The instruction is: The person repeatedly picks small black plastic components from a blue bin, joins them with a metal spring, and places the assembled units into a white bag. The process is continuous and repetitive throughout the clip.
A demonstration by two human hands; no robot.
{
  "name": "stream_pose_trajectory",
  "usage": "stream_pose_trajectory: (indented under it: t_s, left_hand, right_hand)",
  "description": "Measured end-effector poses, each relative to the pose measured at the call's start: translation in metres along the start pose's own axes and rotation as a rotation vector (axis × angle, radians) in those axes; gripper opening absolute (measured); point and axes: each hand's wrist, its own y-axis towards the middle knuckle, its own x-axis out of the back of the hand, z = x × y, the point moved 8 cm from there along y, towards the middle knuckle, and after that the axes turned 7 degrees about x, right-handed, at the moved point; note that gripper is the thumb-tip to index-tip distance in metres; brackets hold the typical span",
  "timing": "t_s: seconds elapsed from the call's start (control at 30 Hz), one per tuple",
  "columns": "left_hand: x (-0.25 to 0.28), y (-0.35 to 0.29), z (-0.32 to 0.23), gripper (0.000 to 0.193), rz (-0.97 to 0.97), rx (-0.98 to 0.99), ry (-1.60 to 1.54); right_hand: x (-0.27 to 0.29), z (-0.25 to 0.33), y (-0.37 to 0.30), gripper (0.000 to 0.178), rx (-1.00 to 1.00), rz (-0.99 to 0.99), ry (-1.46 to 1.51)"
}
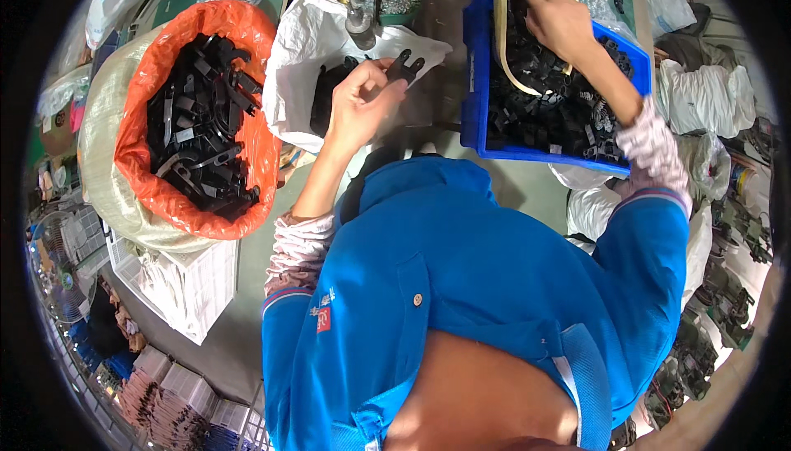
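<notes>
The left hand (358,105) is holding a small black moulded plastic clip (404,65) up above the tabletop (527,191), its grip clenching the part between thumb and fingertips, just beside a white plastic sack (309,47) that is lying open with more black parts inside. The right hand (560,18) is reaching into a blue rectangular plastic bin (476,80) that is brimming with black plastic pieces; whether its grip is closing on any of them cannot be told. Well apart to the left, an orange plastic bag (140,154) inside a pale woven sack is holding longer black parts.
</notes>
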Motion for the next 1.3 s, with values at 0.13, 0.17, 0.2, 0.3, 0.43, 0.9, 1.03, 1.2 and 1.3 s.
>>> stream_pose_trajectory:
  t_s: [0.13,0.17,0.2,0.3,0.43,0.9,1.03,1.2,1.3]
  left_hand:
    - [0.010,0.009,-0.007,0.023,0.030,-0.137,0.222]
    - [0.012,0.011,-0.015,0.023,0.042,-0.188,0.301]
    - [0.014,0.013,-0.019,0.024,0.059,-0.180,0.311]
    - [0.019,0.015,-0.035,0.024,0.115,-0.213,0.305]
    - [0.031,0.017,-0.033,0.020,0.141,-0.190,0.399]
    - [0.062,0.030,-0.055,0.018,0.150,-0.289,0.554]
    - [0.070,0.036,-0.055,0.048,0.109,-0.423,0.576]
    - [0.070,0.044,-0.066,0.048,0.154,-0.444,0.664]
    - [0.071,0.050,-0.072,0.039,0.189,-0.488,0.709]
  right_hand:
    - [-0.007,0.018,-0.020,0.017,-0.616,-0.101,1.322]
    - [-0.010,0.040,-0.018,0.015,-0.697,-0.157,1.583]
    - [-0.016,0.058,-0.016,0.014,-0.744,-0.177,1.680]
    - [-0.031,0.098,-0.005,0.026,-0.699,-0.252,1.944]
    - [-0.039,0.124,0.012,0.028,-0.649,-0.208,1.902]
    - [-0.037,0.136,0.054,0.024,-0.537,-0.257,1.675]
    - [-0.026,0.140,0.070,0.022,-0.466,-0.284,1.483]
    - [-0.025,0.149,0.083,0.023,-0.470,-0.309,1.509]
    - [-0.028,0.150,0.087,0.023,-0.472,-0.341,1.539]
